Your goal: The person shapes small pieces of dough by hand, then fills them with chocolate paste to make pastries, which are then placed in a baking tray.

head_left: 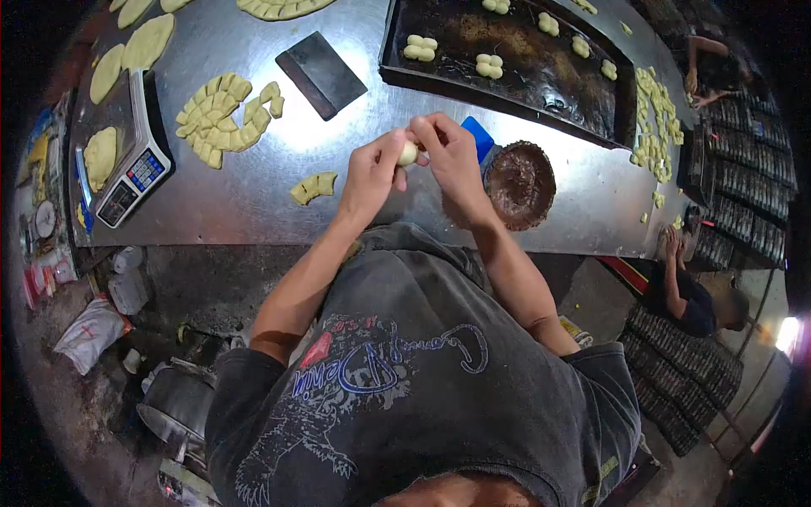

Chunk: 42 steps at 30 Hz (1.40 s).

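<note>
A small smooth ball of pale dough [408, 153] is held up between my hands, above the near part of the metal table. My left hand [370, 175] closes round it, with the thumb and fingertips against its sides. The fingers of my right hand [449, 158] are bent and pinched at its right side, partly hiding it. A short strip of cut dough [313, 188] lies left of my left hand. Beside my right wrist stands a round dark bowl [539, 166] with a brown, crusted inside, and a blue flat thing [479, 138] lies behind it.
A dark baking tray [541, 93] holds several dough clusters. A flat dark scraper-like slab [321, 76], cut dough [215, 118] and a digital scale [135, 169] with dough lie leftward. More dough pieces [657, 118] cover the right end, where other people [688, 291] work beside stacked trays [743, 186].
</note>
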### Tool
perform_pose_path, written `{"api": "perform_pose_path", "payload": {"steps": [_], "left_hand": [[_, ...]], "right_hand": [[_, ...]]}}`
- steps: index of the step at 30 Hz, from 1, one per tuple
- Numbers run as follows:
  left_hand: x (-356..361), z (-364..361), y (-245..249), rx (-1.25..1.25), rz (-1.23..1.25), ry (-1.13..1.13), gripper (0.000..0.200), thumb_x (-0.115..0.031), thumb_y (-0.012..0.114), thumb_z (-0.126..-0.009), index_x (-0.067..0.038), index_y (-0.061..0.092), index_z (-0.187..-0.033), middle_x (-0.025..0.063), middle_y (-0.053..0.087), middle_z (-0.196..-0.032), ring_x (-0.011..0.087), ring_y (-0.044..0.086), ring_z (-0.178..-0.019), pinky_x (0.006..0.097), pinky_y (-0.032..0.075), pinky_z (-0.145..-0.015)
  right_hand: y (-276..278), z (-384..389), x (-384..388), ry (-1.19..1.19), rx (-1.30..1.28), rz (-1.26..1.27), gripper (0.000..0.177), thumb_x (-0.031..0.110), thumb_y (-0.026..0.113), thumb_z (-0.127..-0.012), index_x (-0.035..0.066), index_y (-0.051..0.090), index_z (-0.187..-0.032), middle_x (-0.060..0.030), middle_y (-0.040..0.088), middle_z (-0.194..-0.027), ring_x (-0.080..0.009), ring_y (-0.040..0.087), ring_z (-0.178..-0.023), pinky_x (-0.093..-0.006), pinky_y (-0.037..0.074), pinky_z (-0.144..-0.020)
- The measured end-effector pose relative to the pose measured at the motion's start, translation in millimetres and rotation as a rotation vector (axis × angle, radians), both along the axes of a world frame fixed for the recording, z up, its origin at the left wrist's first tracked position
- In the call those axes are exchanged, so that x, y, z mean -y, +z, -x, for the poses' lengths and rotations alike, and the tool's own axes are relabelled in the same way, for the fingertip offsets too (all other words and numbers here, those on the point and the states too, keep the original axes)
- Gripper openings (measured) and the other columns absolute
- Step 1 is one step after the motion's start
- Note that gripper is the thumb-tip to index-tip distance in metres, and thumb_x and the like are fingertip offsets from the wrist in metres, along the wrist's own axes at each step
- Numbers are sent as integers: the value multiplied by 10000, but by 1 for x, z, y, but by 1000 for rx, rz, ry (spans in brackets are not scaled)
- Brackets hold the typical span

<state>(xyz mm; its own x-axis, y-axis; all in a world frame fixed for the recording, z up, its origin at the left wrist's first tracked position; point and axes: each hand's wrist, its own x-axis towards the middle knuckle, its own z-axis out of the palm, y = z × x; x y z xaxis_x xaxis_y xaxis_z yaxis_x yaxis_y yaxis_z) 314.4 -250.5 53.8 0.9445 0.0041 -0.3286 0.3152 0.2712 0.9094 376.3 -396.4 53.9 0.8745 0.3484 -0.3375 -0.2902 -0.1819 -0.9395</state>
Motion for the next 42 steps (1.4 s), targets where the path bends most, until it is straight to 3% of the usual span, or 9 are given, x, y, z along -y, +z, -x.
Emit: {"api": "perform_pose_path", "payload": {"steps": [4,8,11,14,16,23,26,33,42], "left_hand": [[-12,-2,-8,-96,132,-1,564,-439,366,-1091,17,698,-1092,80,738,-904,95,602,-596,216,431,-501],[-10,5,-15,-199,5,-60,575,-371,376,-1095,41,376,-1496,135,713,-1121,143,686,-685,240,510,-567],[-17,1,-99,-91,-114,-9,668,-297,449,-1068,19,154,-1577,181,665,-1223,221,712,-833,298,557,-714],[-19,1,-150,22,-660,-91,706,-244,533,-1020,21,181,-1571,223,618,-1279,306,679,-982,368,543,-856],[-11,2,-172,149,-629,-103,746,-216,640,-952,49,252,-1531,243,585,-1261,363,642,-1031,415,515,-916],[6,4,-166,344,-748,-134,369,-120,695,-858,-12,619,-1202,198,609,-1095,405,630,-975,461,521,-849],[-5,-5,-168,394,-948,-388,432,-161,668,-894,-11,569,-1286,211,617,-1139,401,651,-981,439,535,-846],[-39,40,-109,32,-480,4,517,-256,590,-996,-24,448,-1435,166,671,-1178,244,697,-1001,346,540,-853],[-80,148,-108,-142,-377,160,466,-362,566,-1029,-28,568,-1354,95,679,-1166,173,649,-1024,314,498,-885]], "right_hand": [[24,6,0,282,769,295,259,118,708,-914,30,652,-1152,-119,623,-1120,-206,613,-1006,-346,525,-787],[-8,-3,15,250,572,181,292,82,701,-894,34,646,-1177,-143,598,-1118,-268,586,-1021,-372,503,-871],[-64,-20,19,61,630,328,327,69,709,-873,31,636,-1190,-161,568,-1120,-278,584,-996,-361,500,-876],[-130,-21,29,147,575,419,363,87,721,-854,16,627,-1197,-207,530,-1147,-361,572,-1016,-398,494,-908],[-156,-18,35,462,588,552,404,74,720,-837,13,614,-1222,-215,514,-1171,-380,566,-1038,-411,490,-917],[-170,0,37,352,465,452,510,71,737,-795,49,600,-1285,-183,529,-1157,-371,545,-1092,-415,453,-997],[-153,-8,38,490,382,423,549,115,743,-825,76,580,-1348,-200,527,-1177,-377,544,-1120,-415,456,-1002],[-140,6,12,539,451,856,865,552,759,-776,231,430,-1508,-245,461,-1340,-496,503,-1162,-548,485,-969],[-121,55,-4,110,722,448,218,122,691,-859,122,693,-1076,-199,534,-1183,-418,521,-1068,-498,449,-927]]}}
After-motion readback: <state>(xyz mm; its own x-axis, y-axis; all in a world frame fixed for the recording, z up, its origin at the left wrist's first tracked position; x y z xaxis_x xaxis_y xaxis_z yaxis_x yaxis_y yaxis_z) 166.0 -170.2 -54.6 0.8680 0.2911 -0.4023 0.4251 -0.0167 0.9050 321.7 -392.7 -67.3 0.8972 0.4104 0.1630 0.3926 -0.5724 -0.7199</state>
